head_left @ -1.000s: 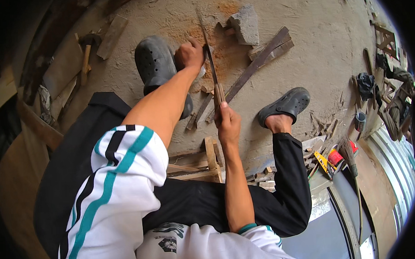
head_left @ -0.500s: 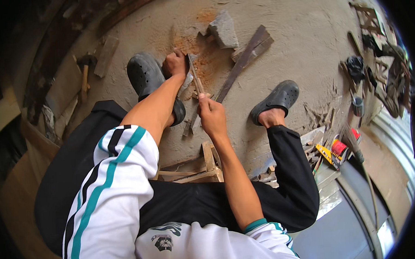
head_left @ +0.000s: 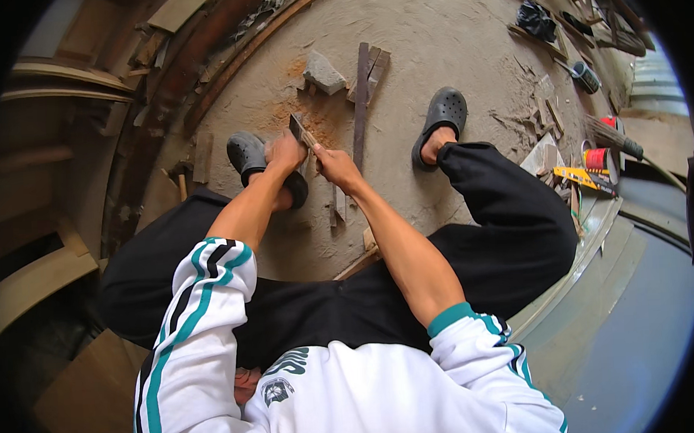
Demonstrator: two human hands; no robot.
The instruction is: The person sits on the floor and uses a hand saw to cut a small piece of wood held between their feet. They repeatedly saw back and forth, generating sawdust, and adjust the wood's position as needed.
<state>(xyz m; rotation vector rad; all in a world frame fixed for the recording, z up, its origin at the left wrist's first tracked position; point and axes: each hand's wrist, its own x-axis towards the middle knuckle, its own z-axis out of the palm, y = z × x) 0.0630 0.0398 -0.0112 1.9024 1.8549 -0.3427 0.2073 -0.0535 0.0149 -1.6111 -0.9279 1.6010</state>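
Observation:
My right hand (head_left: 338,169) is closed round the wooden handle of a flat-bladed tool (head_left: 297,129), whose dark blade points away from me and slightly left. My left hand (head_left: 284,152) is also closed, right beside the tool and just over the left clog (head_left: 245,151). What its fingers grip is hidden. Beneath and beyond the blade, orange-brown dust (head_left: 317,119) lies on the rough floor. A grey stone block (head_left: 324,72) rests past the dust. Right of it, a long dark wooden strip (head_left: 359,111) lies across a shorter board (head_left: 377,66).
My right clog (head_left: 445,113) is planted to the right. Wood scraps, a red can (head_left: 595,159), a yellow tool (head_left: 585,180) and a brush (head_left: 613,137) lie at the right. Timber (head_left: 266,42) and boards (head_left: 70,78) line the left. A dark cup (head_left: 585,76) lies far right.
The view has turned and shifted, bringing more of the left-side timber into sight. The tool's blade now shows its flat face, tilted left, and both hands stay close together near the left clog.

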